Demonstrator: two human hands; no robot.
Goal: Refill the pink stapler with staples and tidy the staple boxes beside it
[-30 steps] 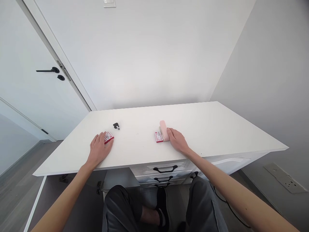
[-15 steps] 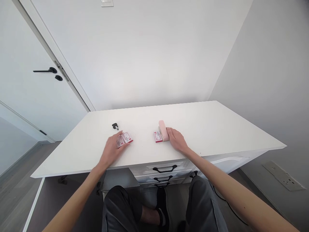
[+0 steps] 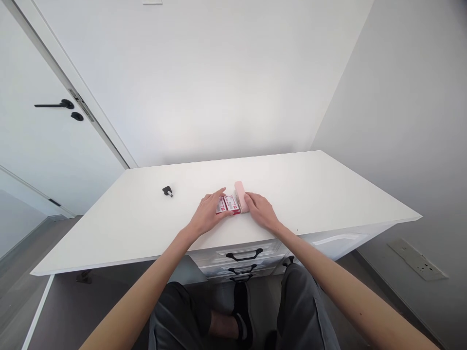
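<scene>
Two small red-and-white boxes lie side by side on the white desk (image 3: 310, 189). My left hand (image 3: 208, 215) has its fingers closed over the left red box (image 3: 220, 206), which touches the right red box (image 3: 232, 203). A pink stapler (image 3: 240, 195) lies just right of the boxes, against the right one. My right hand (image 3: 261, 212) rests on the desk with its fingers curled against the stapler's right side.
A small black object (image 3: 167, 191) lies on the desk to the left. Drawers with black handles (image 3: 243, 254) sit under the desk in front of my knees. A white door (image 3: 40, 136) with a black lever stands at the left, a wall at the right.
My left hand slid its red box from the desk's left part rightward until it met the other box beside the stapler. My right hand stayed at the stapler.
</scene>
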